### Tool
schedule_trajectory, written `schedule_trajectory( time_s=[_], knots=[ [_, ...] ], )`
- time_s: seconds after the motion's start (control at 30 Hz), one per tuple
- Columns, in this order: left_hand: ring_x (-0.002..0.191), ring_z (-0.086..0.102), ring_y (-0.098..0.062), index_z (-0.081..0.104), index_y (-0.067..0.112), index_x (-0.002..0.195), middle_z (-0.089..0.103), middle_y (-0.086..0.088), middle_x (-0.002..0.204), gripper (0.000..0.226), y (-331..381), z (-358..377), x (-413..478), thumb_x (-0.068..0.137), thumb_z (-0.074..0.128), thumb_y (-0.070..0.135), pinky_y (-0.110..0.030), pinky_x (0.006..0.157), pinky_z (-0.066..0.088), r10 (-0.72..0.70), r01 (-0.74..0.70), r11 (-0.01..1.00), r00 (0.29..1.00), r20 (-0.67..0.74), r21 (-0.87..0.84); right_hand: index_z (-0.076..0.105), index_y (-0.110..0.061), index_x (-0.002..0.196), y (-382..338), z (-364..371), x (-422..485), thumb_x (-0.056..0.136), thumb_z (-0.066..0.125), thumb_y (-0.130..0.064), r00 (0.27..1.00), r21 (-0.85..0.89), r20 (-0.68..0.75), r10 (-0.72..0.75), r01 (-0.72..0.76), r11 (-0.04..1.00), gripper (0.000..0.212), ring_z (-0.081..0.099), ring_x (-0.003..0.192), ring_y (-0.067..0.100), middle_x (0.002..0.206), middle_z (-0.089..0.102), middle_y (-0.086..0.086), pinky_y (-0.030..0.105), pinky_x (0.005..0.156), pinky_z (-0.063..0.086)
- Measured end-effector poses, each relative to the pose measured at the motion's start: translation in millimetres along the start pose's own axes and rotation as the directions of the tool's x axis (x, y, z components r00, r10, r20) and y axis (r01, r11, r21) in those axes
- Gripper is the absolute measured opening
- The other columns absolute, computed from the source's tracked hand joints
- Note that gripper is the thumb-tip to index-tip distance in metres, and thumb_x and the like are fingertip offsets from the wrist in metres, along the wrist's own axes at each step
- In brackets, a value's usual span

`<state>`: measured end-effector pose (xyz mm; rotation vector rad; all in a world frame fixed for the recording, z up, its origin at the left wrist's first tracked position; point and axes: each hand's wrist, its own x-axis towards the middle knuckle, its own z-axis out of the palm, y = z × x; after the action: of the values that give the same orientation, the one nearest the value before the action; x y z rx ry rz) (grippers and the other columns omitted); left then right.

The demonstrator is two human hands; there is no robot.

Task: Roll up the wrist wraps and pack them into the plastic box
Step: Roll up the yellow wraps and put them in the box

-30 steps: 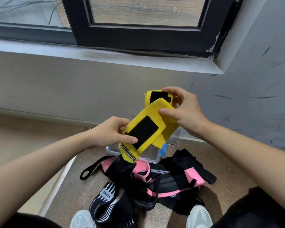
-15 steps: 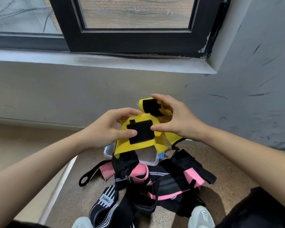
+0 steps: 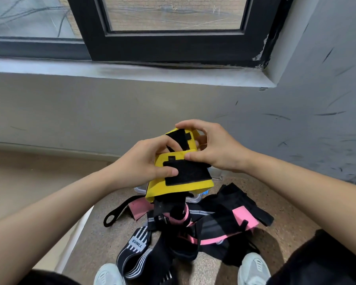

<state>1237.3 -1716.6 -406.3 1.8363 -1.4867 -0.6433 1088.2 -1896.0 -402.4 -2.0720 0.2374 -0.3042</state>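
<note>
A yellow wrist wrap (image 3: pixel 179 185) with black hook-and-loop patches is held in the air in front of me. My left hand (image 3: pixel 141 161) pinches its left side, thumb on the lower black patch. My right hand (image 3: pixel 212 148) grips its upper folded end, thumb on the yellow band. Below it, mostly hidden by the wrap, the clear plastic box (image 3: pixel 195 198) rests on the floor. Pink-and-black wrist wraps (image 3: pixel 226 225) lie in a heap on the floor in front of the box. A black-and-white striped wrap (image 3: pixel 137 245) lies at the heap's near left.
My two white shoes (image 3: pixel 253 269) stand at the bottom edge, either side of the heap. A grey wall with a window ledge (image 3: pixel 132 72) rises right behind the box. A pale floor strip (image 3: pixel 74 233) borders the speckled floor on the left.
The yellow wrap went from stretched out diagonally to folded over itself. Both hands came close together on it, and the left hand moved up and to the right.
</note>
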Motion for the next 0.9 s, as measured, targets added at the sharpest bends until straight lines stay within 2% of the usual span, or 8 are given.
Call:
schedule_trajectory(
  time_s=[0.1,0.17,0.23,0.37,0.5,0.67,0.77,0.9],
  knots=[
    [0.080,0.069,-0.011,0.056,0.027,0.114,0.071,0.010,0.083,0.047,1,2,-1,0.080,0.088,0.023,-0.043,0.077,0.058,-0.002,0.002,0.999,1.000,0.000,-0.035,0.057,-0.019,0.139,-1,-5,-3,0.081,0.079,0.004,1.000,0.013,-0.014,-0.007,0.007,1.000,0.067,0.065,0.083,0.025,0.120,0.068,0.002,0.036,0.082,0.060],
    [0.077,0.067,-0.013,0.054,0.029,0.115,0.069,0.004,0.080,0.053,-2,2,-2,0.076,0.090,0.030,-0.043,0.076,0.057,0.001,-0.001,1.000,1.000,0.009,-0.022,0.058,-0.019,0.139,-1,-10,-5,0.080,0.079,0.005,0.999,0.006,-0.049,-0.023,0.023,1.000,0.067,0.060,0.076,0.016,0.116,0.067,-0.003,0.040,0.080,0.059],
    [0.078,0.066,-0.013,0.054,0.032,0.115,0.068,0.004,0.082,0.058,-7,-1,-5,0.072,0.092,0.041,-0.044,0.074,0.056,-0.026,0.026,1.000,1.000,0.017,0.011,0.059,-0.021,0.137,1,-17,-7,0.079,0.079,0.005,0.995,-0.008,-0.093,-0.037,0.036,0.999,0.067,0.061,0.077,0.015,0.117,0.066,-0.006,0.044,0.079,0.058],
    [0.081,0.071,-0.017,0.067,0.026,0.098,0.074,0.001,0.088,0.050,-21,-16,-8,0.067,0.082,0.063,-0.045,0.072,0.059,-0.109,0.107,0.994,0.992,0.057,0.025,0.058,-0.026,0.138,11,-42,-10,0.080,0.080,0.002,0.981,-0.024,-0.195,-0.018,0.014,1.000,0.068,0.066,0.095,0.036,0.126,0.064,-0.004,0.051,0.084,0.059],
    [0.072,0.066,-0.011,0.072,0.016,0.091,0.073,-0.010,0.083,0.028,-24,-27,-6,0.078,0.085,0.037,-0.032,0.068,0.054,-0.124,0.121,0.985,0.992,-0.018,-0.123,0.057,-0.027,0.140,27,-58,-14,0.080,0.082,-0.002,0.966,-0.052,-0.256,0.045,-0.060,0.997,0.070,0.064,0.098,0.039,0.127,0.063,-0.002,0.052,0.086,0.058],
    [0.079,0.070,-0.023,0.075,0.015,0.097,0.076,-0.013,0.089,0.022,-16,-20,0,0.083,0.085,0.027,-0.043,0.076,0.058,-0.054,0.051,0.986,0.998,-0.017,-0.161,0.055,-0.026,0.144,33,-44,-18,0.079,0.082,-0.006,0.977,-0.135,-0.187,0.103,-0.130,0.982,0.073,0.065,0.108,0.015,0.128,0.063,-0.005,0.047,0.096,0.056],
    [0.083,0.070,-0.034,0.075,0.022,0.099,0.075,-0.006,0.090,0.018,-11,-21,7,0.086,0.080,0.033,-0.055,0.078,0.058,0.019,-0.015,0.995,0.999,0.043,-0.094,0.052,-0.026,0.146,21,-31,-23,0.079,0.083,-0.004,0.992,-0.029,-0.113,0.062,-0.065,0.997,0.077,0.068,0.103,0.015,0.131,0.059,-0.004,0.040,0.091,0.060],
    [0.089,0.072,-0.019,0.076,0.028,0.107,0.075,0.006,0.096,0.017,6,-20,13,0.091,0.078,0.025,-0.049,0.079,0.058,0.088,-0.104,0.990,0.983,0.163,0.091,0.041,-0.027,0.153,4,-8,-21,0.076,0.088,-0.007,0.999,0.103,-0.030,-0.029,0.032,0.994,0.093,0.055,0.127,0.011,0.138,0.049,-0.008,0.031,0.093,0.059]
  ],
)
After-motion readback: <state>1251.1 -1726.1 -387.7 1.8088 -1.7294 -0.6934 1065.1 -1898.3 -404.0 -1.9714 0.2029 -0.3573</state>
